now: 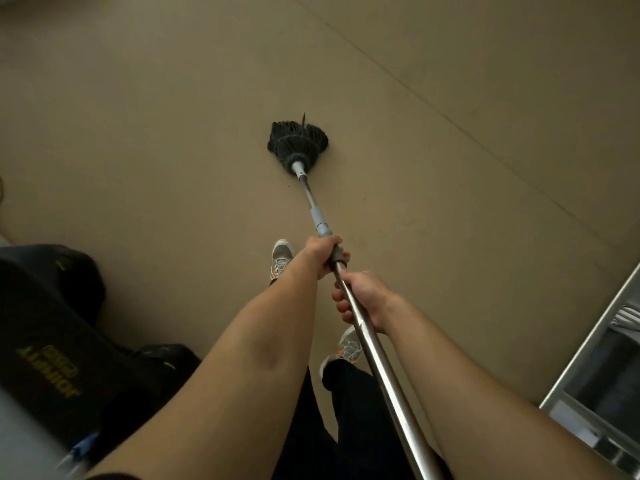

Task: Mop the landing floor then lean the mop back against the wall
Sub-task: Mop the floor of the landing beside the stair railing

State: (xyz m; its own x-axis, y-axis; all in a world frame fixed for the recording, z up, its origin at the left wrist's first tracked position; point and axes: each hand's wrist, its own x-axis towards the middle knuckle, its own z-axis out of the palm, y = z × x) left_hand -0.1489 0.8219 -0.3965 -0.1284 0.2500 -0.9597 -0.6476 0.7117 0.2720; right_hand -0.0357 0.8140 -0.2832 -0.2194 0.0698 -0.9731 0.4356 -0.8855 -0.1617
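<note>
Both hands grip a mop's metal handle as its dark head rests on the landing floor.

Left hand (323, 252) is wrapped around the grey collar, right hand (362, 299) closed on the shaft just behind it; the mop (298, 144) reaches well ahead of the person's shoes (281, 258) onto the tan floor (173, 133). A wide stroke to the left could, by my reading, snag the black bags (59, 327) lying near, while the handle's near end may knock the metal frame (595, 358) at right. Wet floor underfoot could mean a slip.
</note>
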